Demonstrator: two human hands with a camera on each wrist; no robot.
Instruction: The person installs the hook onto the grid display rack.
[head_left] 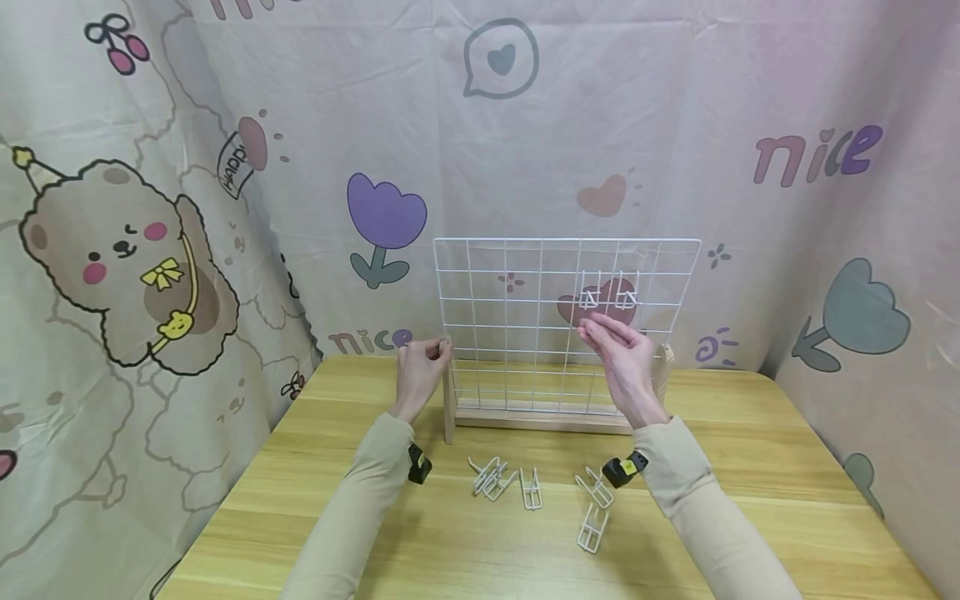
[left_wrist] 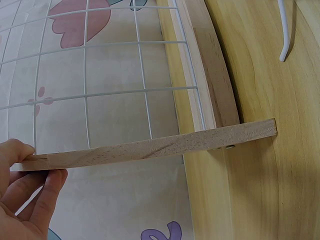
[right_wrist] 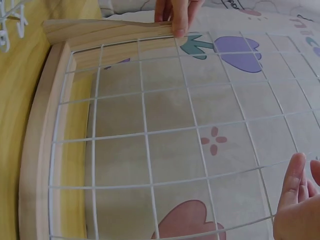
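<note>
Your left hand (head_left: 422,377) pinches the top end of the wooden left post (left_wrist: 145,149), thumb on the grid side, fingertips on the outer side. Your right hand (head_left: 627,362) has its fingers straight and close together, nothing visible in them, tips just below the hanging hooks in the head view. Can't tell whether those tips touch wire.

White wire grid (head_left: 537,327) is upright between both hands, seated in the wooden base bar (head_left: 540,420). Right post (head_left: 663,367) is partly behind your right hand. Two white hooks hang on the grid, upper right: left one (head_left: 590,300), right one (head_left: 626,299), side by side, apart.

Loose white hooks lie on the table in front of the stand: a tangled cluster (head_left: 492,481) to the left, a single hook (head_left: 531,489) just beside it, then an upper hook (head_left: 596,490) and a lower hook (head_left: 592,531) nearer your right sleeve (head_left: 708,492).

Wood-grain table (head_left: 262,517) under everything; printed cloth (head_left: 495,167) behind.
</note>
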